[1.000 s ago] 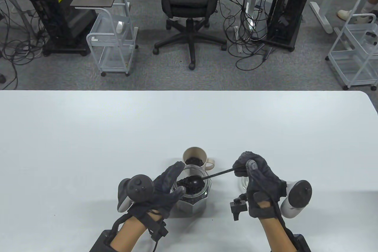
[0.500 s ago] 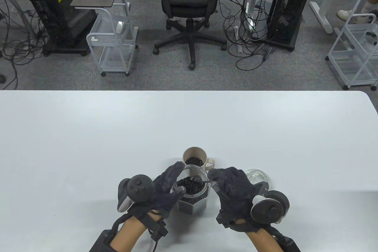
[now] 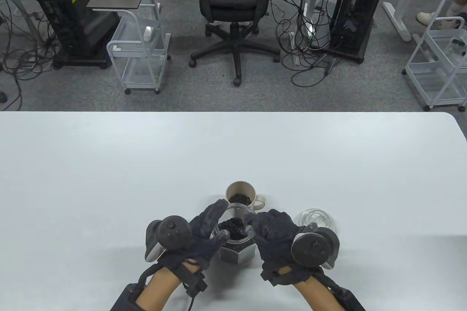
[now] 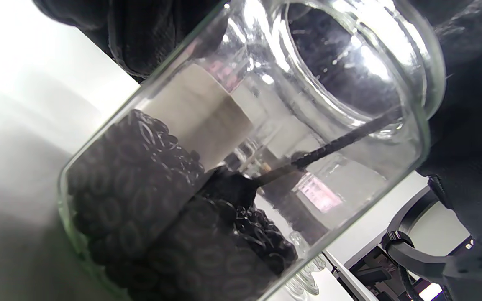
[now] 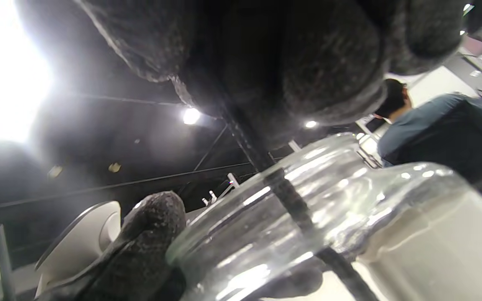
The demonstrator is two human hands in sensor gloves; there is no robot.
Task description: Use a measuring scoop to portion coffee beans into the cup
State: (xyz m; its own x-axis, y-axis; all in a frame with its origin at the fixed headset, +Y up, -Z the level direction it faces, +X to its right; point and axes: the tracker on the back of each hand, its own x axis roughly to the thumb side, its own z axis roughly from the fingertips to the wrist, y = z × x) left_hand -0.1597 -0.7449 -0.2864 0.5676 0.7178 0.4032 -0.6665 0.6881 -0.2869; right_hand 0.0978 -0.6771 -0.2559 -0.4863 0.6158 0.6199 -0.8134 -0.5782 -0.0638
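Both grips, left (image 3: 204, 232) & right (image 3: 273, 238): dark knit gloves, round grey trackers, black wrist straps w/ cables.

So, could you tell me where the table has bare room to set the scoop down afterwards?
The table is bare across its far half beyond the cup, and along its left and right sides. It is crowded near the front middle: left hand, jar, right hand and glass lid sit close together.
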